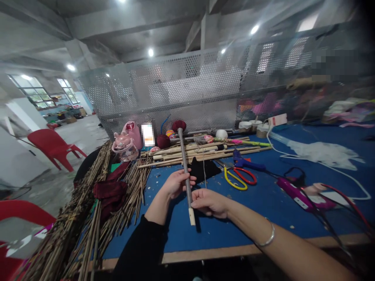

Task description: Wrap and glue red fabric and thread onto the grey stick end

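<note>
The left hand [176, 182] closed its grip around the middle of a grey stick [185, 164], and the right hand [209, 202] pinched the same stick lower down, near its pale cut end. The stick stood tilted away from the person over the counter [249, 218], and a dark red tuft [179, 125] capped its far end. A silver bangle [268, 238] sat on the right wrist, and a black sleeve covered the left arm.

The counter was covered in blue, with a bare wooden edge nearest the person. Just beyond the stick lay a scrap of black cloth [205, 169]. To the right of the stick were scissors with yellow and red handles [238, 177], then a blue tool [244, 162], and farther right a purple glue gun [293, 191] with dark cables. A white cord [322, 168] looped past it. Beyond the stick, a row of bamboo rods [202, 150] lay crosswise, with balls of yarn and rolls of tape behind them. Left of the stick, bundles of thin dry twigs [88, 218] spilled over the counter's edge, with maroon cloth [109, 191] draped on them and a pink jug [126, 142] at their far end.

A perforated metal screen [181, 89] walled off the back of the counter. Left of the stick, well apart, red plastic chairs [54, 146] stood on a grey concrete floor, under windows and ceiling lamps.
</note>
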The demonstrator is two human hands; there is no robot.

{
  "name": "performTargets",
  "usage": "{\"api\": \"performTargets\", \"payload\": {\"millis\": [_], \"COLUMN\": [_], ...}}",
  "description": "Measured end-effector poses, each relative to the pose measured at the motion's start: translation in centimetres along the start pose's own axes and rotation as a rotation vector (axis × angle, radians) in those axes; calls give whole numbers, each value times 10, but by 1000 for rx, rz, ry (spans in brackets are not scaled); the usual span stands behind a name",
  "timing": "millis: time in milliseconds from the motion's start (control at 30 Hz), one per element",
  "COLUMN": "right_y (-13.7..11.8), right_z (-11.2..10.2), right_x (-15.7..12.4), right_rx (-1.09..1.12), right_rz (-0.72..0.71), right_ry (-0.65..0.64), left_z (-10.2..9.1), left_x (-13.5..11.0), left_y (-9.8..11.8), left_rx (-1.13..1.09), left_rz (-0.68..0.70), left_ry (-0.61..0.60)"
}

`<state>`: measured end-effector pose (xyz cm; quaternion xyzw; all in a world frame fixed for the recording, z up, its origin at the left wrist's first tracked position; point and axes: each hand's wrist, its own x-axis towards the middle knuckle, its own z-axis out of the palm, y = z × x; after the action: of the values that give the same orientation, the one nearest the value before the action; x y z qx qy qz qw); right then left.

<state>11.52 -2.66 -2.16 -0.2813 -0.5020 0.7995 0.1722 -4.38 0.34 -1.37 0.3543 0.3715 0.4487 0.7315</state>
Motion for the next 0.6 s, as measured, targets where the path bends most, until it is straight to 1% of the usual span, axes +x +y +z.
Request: {"api": "performTargets", "payload": {"millis": [100,133,200,300,433,500,600], "right_y": [-3,-4,-4,-1,1,0,-3], "right_z": [0,0,1,3,7,8,7], "right_x": [-3,-4,-5,-2,1,-1,-4], "right_rx": [49,62,77,57,-21,-21,81], "right_rz": [87,95,76,32,0,4,30], "right_ry": [-138,-160,-147,-69,18,10,-99], "left_z": [3,5,7,8,4,2,3], "left_x": [0,0,0,0,-1,-3,-4], "left_y": [0,-1,-2,-3,-1,1,4], "left_rx": [-22,-28,-34,-13,56,75,67], "left_rz": [22,29,40,42,37,37,48], "left_ry": [-20,-27,-41,-48,-37,-35,-38]}}
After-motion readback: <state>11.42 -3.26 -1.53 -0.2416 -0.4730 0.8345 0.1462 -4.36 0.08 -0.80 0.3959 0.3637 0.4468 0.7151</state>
